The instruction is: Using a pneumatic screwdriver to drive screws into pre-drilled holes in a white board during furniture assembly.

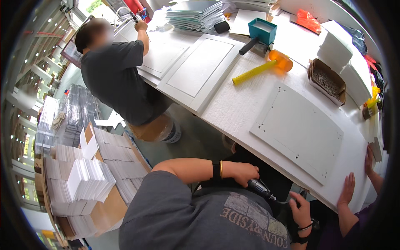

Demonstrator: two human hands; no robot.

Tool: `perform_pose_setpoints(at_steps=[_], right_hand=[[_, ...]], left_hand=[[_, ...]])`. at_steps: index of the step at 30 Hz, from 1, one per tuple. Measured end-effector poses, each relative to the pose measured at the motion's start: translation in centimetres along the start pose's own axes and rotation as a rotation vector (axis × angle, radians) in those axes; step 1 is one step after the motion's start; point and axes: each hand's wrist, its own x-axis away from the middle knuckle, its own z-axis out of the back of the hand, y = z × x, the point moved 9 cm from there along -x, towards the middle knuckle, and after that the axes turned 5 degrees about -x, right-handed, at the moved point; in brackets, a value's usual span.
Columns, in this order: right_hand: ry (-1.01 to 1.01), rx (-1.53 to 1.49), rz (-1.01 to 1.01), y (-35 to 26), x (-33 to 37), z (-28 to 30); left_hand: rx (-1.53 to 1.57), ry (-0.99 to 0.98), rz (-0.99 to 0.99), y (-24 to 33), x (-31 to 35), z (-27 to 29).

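Note:
My left hand [243, 173] is closed around a dark grey and silver power screwdriver [261, 188], low in front of my body, just off the table's near edge. A thin dark cord [283, 202] runs from the tool's tapered end to my right hand [301, 210], whose fingers are curled and seem to pinch it. On the table beyond lies a pale grey board [298, 131] with small holes and dark fittings near its edges. An open cardboard box [327, 81] of small metal parts stands behind it.
A mallet [262, 71] with a yellow handle, a teal bin [262, 31] and a framed panel [200, 66] occupy the table [233, 104]. A co-worker's hands [348, 191] rest at the right edge. Another person [118, 75] works far left. Stacked boards [89, 179] stand at left.

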Motion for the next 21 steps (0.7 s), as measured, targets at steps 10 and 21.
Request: perform_pose_setpoints(at_steps=[10,21], right_hand=[[0.284,-0.345,0.020,-3.6,-3.6,5.1],[0.760,-0.023,-0.115,3.6,-6.8,14.0]], left_hand=[[0.080,-0.099,0.114,0.2,2.0,0.4],[0.095,0.202,0.040,3.1,1.5,9.6]])
